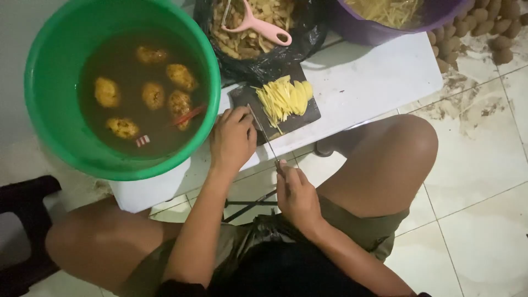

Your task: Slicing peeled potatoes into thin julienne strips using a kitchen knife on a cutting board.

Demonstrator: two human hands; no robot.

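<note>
Knife (266,137), thin long blade, lies over the dark cutting board (247,99), right hand (297,195) grip closed around its handle.

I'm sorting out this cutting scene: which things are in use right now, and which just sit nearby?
In use: right hand holding the knife; left hand resting on the dark cutting board; yellow cut strips.

Sitting nearby: green bucket of water with peeled potatoes; pink peeler on peelings; purple tub; black stool.

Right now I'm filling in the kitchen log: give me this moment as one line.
left hand: on cutting board edge | right hand: grips knife | potato strips: on board | green bucket: potatoes in water
</note>
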